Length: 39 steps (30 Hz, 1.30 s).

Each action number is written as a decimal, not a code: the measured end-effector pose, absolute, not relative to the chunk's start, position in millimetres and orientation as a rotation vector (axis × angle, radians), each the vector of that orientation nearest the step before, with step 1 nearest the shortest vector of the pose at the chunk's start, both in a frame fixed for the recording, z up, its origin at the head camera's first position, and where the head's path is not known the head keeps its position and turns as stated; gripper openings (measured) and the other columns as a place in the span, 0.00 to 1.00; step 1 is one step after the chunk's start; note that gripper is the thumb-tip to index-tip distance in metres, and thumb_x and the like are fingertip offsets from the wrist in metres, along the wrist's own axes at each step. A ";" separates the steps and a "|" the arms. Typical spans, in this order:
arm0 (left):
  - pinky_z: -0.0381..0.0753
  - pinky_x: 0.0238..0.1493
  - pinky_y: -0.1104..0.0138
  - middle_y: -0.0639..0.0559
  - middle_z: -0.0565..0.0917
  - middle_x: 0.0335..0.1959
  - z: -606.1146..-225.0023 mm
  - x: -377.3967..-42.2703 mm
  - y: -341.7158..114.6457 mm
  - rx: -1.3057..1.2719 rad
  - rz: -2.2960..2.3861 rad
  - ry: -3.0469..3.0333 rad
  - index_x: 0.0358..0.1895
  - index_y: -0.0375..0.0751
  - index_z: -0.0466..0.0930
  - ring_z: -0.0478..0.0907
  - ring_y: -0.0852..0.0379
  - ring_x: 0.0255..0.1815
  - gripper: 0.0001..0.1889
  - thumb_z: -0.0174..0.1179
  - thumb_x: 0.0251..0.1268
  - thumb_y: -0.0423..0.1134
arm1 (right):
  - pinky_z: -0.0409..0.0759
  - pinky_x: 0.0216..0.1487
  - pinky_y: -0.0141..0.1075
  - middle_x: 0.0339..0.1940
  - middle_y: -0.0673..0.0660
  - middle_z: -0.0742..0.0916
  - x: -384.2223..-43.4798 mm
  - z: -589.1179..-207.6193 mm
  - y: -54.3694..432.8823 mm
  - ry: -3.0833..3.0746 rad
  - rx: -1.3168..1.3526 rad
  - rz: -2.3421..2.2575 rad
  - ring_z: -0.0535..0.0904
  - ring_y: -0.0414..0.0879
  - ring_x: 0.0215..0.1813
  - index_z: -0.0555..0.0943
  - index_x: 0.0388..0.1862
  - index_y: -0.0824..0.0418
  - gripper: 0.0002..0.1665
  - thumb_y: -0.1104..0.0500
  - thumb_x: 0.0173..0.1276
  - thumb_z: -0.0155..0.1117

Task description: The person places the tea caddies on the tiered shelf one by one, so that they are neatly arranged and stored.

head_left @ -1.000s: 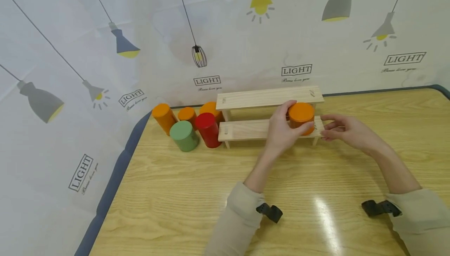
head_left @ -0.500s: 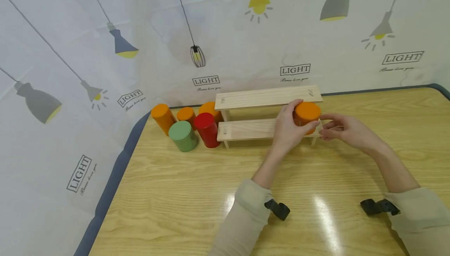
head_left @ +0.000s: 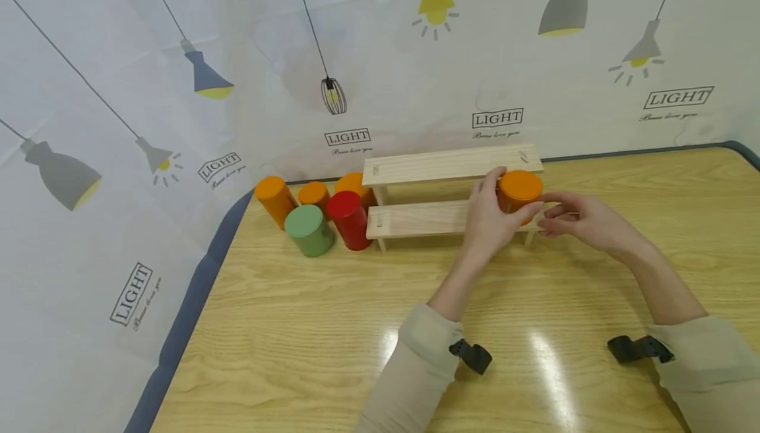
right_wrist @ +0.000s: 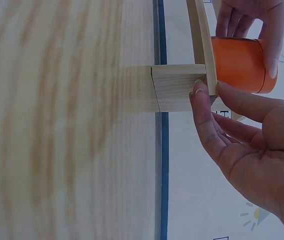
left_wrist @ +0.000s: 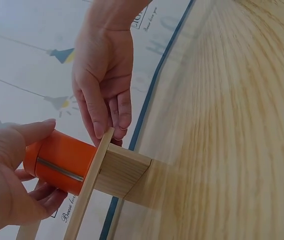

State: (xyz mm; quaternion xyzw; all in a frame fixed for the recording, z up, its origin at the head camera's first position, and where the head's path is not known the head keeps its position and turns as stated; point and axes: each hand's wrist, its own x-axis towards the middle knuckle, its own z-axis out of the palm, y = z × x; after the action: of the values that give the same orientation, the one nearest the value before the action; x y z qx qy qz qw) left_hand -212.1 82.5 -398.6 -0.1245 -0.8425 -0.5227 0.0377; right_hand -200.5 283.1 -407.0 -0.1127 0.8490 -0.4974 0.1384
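Observation:
An orange lidded canister (head_left: pixel 520 185) stands upright at the right end of the lower step of a two-step wooden shelf (head_left: pixel 421 218). My left hand (head_left: pixel 488 220) grips its side, thumb in front and fingers behind. The left wrist view shows a thin silvery strip down the canister (left_wrist: pixel 64 161). With thumb and fingers, my right hand (head_left: pixel 584 222) pinches the right end of that step. In the right wrist view the right hand's fingertips (right_wrist: pixel 199 90) lie under the board and the thumb is at its edge, apart from the canister.
Left of the shelf stand a red canister (head_left: pixel 350 220), a green canister (head_left: pixel 309 230) and several orange ones, including a tall orange canister (head_left: pixel 276 200). Behind rises a printed cloth backdrop (head_left: pixel 392 90). All stands on a wood-grain table (head_left: pixel 309 327).
My left hand has slid the orange canister a short way right along the lower step, then nearly stopped. My right hand stays at the board's end.

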 end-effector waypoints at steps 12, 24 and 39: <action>0.80 0.54 0.63 0.50 0.73 0.64 -384.4 -202.1 64.6 -0.335 -1.498 -2.637 0.74 0.49 0.64 0.75 0.52 0.59 0.41 0.71 0.61 0.57 | 0.84 0.53 0.45 0.58 0.73 0.79 -201.8 -408.2 283.3 2.447 -0.313 -1.447 0.85 0.52 0.50 0.59 0.76 0.72 0.33 0.61 0.79 0.56; 0.77 0.60 0.62 0.47 0.73 0.65 -374.2 -197.3 38.3 -0.425 -1.606 -2.520 0.72 0.45 0.67 0.71 0.55 0.64 0.36 0.69 0.64 0.53 | 0.84 0.53 0.45 0.58 0.72 0.78 -200.6 -406.5 282.6 2.457 -0.318 -1.442 0.84 0.53 0.50 0.59 0.76 0.72 0.34 0.61 0.79 0.57; 0.74 0.62 0.66 0.40 0.77 0.62 -376.8 -206.3 -18.8 -0.624 -1.574 -2.389 0.68 0.33 0.70 0.74 0.47 0.61 0.31 0.68 0.67 0.44 | 0.84 0.53 0.42 0.59 0.72 0.78 -200.9 -407.6 282.0 2.469 -0.310 -1.420 0.83 0.47 0.50 0.59 0.77 0.72 0.36 0.59 0.78 0.58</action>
State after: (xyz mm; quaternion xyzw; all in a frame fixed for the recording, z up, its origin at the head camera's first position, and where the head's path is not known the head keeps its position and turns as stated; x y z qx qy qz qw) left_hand -206.3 -18.8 -376.8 -0.2119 -0.8112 -0.5345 0.1066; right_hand -200.9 282.0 -407.6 -0.1073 0.8535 -0.4910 0.1378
